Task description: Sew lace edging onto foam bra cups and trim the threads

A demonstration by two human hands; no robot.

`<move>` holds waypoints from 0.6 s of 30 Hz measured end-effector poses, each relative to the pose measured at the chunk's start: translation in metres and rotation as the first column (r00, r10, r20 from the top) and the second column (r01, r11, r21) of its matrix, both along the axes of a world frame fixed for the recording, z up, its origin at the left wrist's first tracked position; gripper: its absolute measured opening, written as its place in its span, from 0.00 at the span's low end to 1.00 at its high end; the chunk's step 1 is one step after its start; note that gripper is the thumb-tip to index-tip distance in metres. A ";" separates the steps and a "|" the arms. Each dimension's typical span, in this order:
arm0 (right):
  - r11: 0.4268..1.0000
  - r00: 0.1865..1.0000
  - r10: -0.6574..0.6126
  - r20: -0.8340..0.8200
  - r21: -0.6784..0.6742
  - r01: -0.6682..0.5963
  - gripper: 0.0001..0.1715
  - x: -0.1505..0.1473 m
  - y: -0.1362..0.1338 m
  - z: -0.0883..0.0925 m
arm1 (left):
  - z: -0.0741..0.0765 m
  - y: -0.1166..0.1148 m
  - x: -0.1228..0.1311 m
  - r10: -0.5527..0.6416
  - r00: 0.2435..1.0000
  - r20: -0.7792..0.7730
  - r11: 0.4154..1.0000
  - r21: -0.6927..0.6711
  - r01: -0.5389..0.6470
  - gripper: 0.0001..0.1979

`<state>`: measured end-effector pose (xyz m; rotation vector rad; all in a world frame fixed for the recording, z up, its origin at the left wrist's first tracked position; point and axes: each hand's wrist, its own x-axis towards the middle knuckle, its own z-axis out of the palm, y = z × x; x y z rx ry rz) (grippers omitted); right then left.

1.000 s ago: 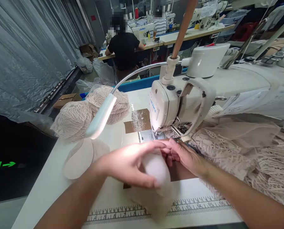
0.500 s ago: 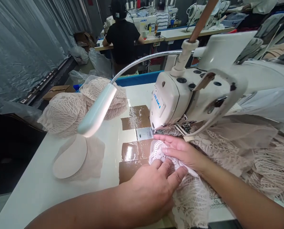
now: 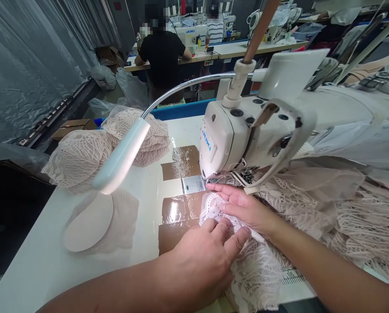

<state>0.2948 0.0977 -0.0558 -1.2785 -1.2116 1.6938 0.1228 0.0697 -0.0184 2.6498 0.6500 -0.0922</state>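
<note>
Okay, lace piece [image 3: 259, 269] lies on the near right of the worktop [image 3: 145, 226], under both my hands. Visible long axis runs diagonally, far left to near right; scalloped edge [image 3: 210, 206] at the far-left end points toward the needle plate [image 3: 193, 184], near end drops toward the worktop's near edge. Part of it sits on the brown tape [image 3: 178, 208].

My left hand [image 3: 199, 261] comes in from the near left, fingers bent and pressed down on the lace; can't tell if they pinch a fold. My right hand [image 3: 248, 213] comes from the right, fingers stretched out and parted from the thumb, thumb resting on the lace, fingertips just beside the plate, below the sewing machine head [image 3: 227, 139].

One second ago my left fingers were curled round a pale rounded piece, right hand meeting them; now the lace lies spread there. Against half a second ago, hands and lace nearly match, view shifted slightly.

Left side: oval pad [image 3: 90, 221] on sheer fabric [image 3: 125, 217], lace cups [image 3: 80, 156] farther back, lamp [image 3: 122, 156] above. Right: heaped lace [image 3: 360, 217].
</note>
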 end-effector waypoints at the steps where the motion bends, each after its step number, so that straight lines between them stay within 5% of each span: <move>1: 1.000 1.000 -0.009 0.013 0.007 0.008 0.34 0.000 0.000 0.001 | 0.001 0.000 0.000 -0.002 1.000 -0.012 1.000 0.004 0.002 0.38; 6: 0.999 0.999 -0.035 -0.006 -0.020 0.035 0.32 -0.001 0.001 0.004 | 0.003 -0.001 0.002 -0.021 0.999 -0.042 1.000 -0.003 0.021 0.44; 13: 0.999 0.998 0.017 0.059 -0.051 -0.014 0.27 0.000 0.000 0.016 | 0.000 0.004 0.000 -0.045 0.999 -0.021 0.997 0.065 0.046 0.17; 18: 0.999 0.999 0.041 0.004 0.016 -0.041 0.24 0.004 -0.002 0.015 | 0.026 0.027 -0.025 0.079 0.997 -0.013 0.963 -0.259 -0.080 0.08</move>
